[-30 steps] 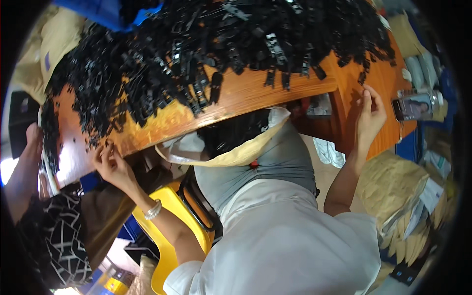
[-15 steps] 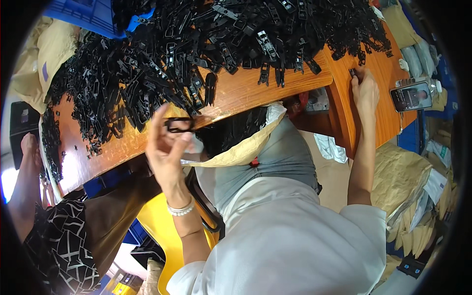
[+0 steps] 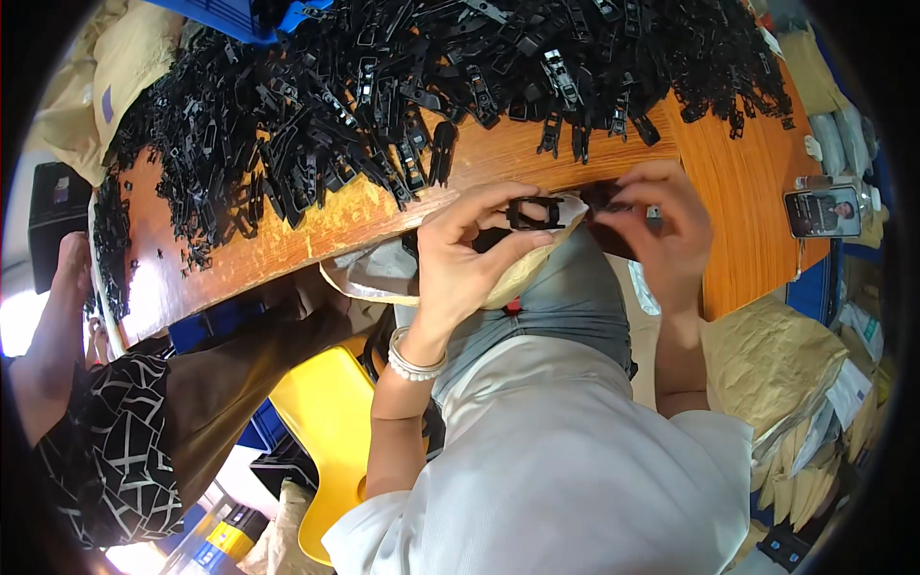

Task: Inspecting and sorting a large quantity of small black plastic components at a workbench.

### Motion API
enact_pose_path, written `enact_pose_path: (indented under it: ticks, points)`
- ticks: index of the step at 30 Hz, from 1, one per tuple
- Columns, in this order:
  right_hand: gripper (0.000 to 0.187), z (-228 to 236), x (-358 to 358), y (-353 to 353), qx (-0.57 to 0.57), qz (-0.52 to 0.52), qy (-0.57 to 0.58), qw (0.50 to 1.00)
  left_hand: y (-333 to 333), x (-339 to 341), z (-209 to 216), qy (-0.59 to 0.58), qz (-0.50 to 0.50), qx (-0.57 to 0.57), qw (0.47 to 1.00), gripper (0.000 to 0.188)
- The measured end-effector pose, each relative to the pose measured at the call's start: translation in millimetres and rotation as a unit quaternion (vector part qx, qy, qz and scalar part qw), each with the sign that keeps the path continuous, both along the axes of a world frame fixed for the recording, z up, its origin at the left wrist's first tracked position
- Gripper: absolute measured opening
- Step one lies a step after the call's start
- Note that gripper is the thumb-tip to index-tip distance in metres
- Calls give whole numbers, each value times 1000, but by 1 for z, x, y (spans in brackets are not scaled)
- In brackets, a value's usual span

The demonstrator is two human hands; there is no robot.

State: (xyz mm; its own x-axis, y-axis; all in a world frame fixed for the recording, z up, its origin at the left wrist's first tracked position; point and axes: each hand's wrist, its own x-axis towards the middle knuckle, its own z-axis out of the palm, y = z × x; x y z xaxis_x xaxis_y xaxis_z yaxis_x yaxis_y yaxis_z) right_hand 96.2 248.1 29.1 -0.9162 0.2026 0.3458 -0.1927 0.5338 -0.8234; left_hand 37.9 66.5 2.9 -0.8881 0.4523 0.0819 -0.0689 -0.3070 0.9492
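The person's left hand pinches a black rectangular plastic frame between thumb and fingers, above the open lined paper sack at the lap. The grip takes the frame by its long edges, which leaves its right end uncovered and facing the right hand. That hand is raised just beside it, thumb and fingertips drawn near each other; with the blur and dark background, one cannot tell whether they pinch a small part. The sack sits against the near edge of the wooden surface, probably so its mouth is within easy reach. Black plastic parts are heaped across the far side. A smartphone at the right has its screen turned toward the person, likely for viewing.
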Motion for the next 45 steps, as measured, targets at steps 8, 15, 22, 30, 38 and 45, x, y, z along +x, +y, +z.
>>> enact_pose_path:
  ticks: [8, 15, 22, 30, 38, 45]
  points:
    - [19, 5, -9, -33, 192, 52, 105, 974, -5, 5, 2, 124, 64, -137, 981, 32]
    - [21, 13, -8, -33, 282, 109, 80, 950, -7, 9, 3, 133, 64, -170, 974, 31]
    - [14, -9, -14, -26, 11, 133, 117, 984, -17, -15, -5, 5, -1, -96, 995, 22]
    - [8, -34, -8, -25, -330, -77, 48, 940, -14, -53, -21, 330, 163, -529, 764, 10]
    - [15, -42, -28, -33, -420, -44, -93, 902, -11, -48, -38, 372, 214, -473, 770, 13]
    - [17, -53, -27, -27, -461, -40, -97, 881, -6, -50, -28, 405, 171, -526, 728, 16]
